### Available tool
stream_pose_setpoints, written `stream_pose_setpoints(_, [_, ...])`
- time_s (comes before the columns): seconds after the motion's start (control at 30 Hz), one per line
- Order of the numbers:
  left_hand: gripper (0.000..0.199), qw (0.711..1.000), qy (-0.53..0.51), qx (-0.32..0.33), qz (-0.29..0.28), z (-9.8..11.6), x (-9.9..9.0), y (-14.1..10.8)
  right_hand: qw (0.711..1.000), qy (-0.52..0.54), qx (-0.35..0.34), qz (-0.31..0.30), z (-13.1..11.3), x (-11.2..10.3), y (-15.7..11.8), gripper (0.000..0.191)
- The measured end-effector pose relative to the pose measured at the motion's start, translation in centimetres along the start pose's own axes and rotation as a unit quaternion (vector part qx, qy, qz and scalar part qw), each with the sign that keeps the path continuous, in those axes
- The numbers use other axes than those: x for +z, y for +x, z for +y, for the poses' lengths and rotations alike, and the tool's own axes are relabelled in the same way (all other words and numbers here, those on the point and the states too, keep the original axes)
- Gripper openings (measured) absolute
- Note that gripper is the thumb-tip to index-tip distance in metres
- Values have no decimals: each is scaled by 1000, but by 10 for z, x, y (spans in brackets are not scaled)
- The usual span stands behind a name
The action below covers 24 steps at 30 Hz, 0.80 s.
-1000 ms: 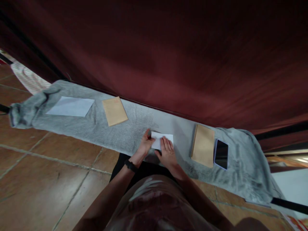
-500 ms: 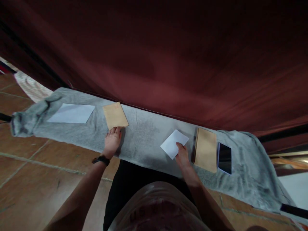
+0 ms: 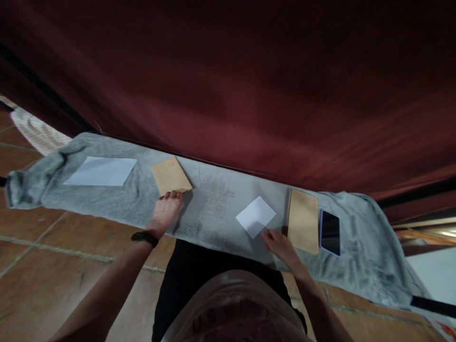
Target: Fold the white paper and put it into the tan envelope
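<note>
The left hand [image 3: 168, 209] hides a corner of the left-side envelope [image 3: 171, 175].

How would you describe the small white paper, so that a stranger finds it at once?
Below the dark red fabric runs a grey cloth. On it, between two brown packets, by the right hand, lies the small white paper. It sits turned like a diamond and looks smaller than the white sheet at far left.
</note>
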State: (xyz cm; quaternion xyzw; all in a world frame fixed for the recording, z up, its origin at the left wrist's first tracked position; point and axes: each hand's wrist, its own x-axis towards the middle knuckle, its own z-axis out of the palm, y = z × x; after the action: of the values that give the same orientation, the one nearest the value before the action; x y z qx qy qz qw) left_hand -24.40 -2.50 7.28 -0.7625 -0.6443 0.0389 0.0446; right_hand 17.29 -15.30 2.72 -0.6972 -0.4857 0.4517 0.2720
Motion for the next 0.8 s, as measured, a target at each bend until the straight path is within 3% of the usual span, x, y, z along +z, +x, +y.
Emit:
stream_pose_setpoints(0.07, [30, 1000, 4, 1, 0, 29, -4, -15, 998, 33, 10, -44, -11, 6, -5, 37])
stream_pose_setpoints(0.17, [30, 1000, -17, 11, 4, 85, -14, -41, 973, 197, 31, -113, -41, 37, 1, 47])
stream_pose_setpoints(0.27, [28, 998, -58, 29, 10, 136, -23, -65, 957, 269, 34, -102, -67, 78, 16, 49])
stream_pose_setpoints(0.37, [26, 995, -87, 43, 13, 166, -25, -81, 947, 296, -5, -127, -76, 110, 28, 38])
stream_pose_setpoints(0.5, [26, 989, -124, 69, 35, 172, -13, -90, 948, 296, -25, -116, -67, 125, 33, 25])
stream_pose_setpoints(0.6, [33, 969, -157, 166, 89, 160, -1, -87, 949, 294, -12, -114, -60, 118, 34, 28])
stream_pose_setpoints(0.67, [63, 954, -163, 224, 113, 146, 4, -81, 954, 283, -17, -100, -56, 109, 35, 27])
stream_pose_setpoints(0.73, [94, 951, -155, 242, 110, 131, 6, -73, 964, 246, -29, -100, -52, 99, 36, 18])
stream_pose_setpoints(0.8, [107, 951, -139, 263, 82, 118, 7, -65, 973, 195, -39, -120, -49, 87, 36, 9])
